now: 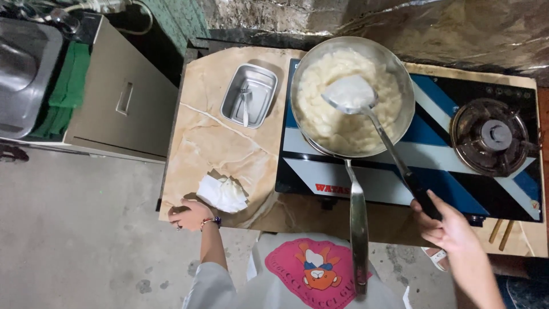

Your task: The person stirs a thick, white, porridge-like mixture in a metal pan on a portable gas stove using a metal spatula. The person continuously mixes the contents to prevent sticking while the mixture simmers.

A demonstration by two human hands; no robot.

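The right hand (449, 226) is curled tight around the dark grip of a ladle (366, 111), forearm reaching in from the lower right, and the ladle's bowl sits tilted over pale, lumpy food in a steel pan (400, 74). The pan rests on the left side of a gas stove (446, 171), its long handle pointing back toward the person. The left hand (189, 214), arm extended, grips the near left edge of the marble-patterned bench (211, 137), fingers curled over the rim, beside crumpled white paper (223, 193). Farther back lies a small steel tray (250, 94). Bare concrete floor (74, 229) spreads left, with a metal cabinet (123, 103) beyond.
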